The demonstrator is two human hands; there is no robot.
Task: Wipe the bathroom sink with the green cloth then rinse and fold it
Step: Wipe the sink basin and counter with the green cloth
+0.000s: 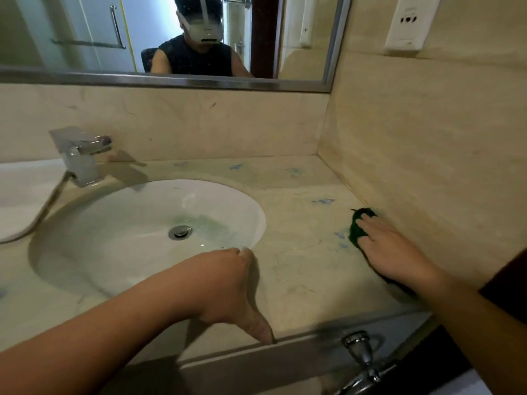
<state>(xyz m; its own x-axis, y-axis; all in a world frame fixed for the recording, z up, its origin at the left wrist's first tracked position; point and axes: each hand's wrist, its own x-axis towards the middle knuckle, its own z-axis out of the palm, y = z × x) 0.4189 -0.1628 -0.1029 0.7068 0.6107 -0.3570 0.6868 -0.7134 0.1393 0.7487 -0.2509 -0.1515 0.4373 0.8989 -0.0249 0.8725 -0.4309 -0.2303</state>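
A white oval sink (pixel 122 206) is set into a beige marble counter (pixel 293 269), with greenish water pooled around its metal drain (pixel 179 232). The green cloth (pixel 356 228) lies bunched on the counter at the right, close to the side wall. My right hand (pixel 390 252) presses flat on the cloth and covers most of it. My left hand (pixel 228 283) rests on the counter's front edge by the sink rim, fingers curled, thumb pointing down, nothing in it.
A chrome faucet (pixel 82 155) stands at the sink's back left. Blue smears (pixel 322 201) dot the counter on the right. A mirror (pixel 171 38) hangs above, a wall outlet (pixel 407 21) at upper right, and a metal towel-bar fitting (pixel 362 354) below the counter edge.
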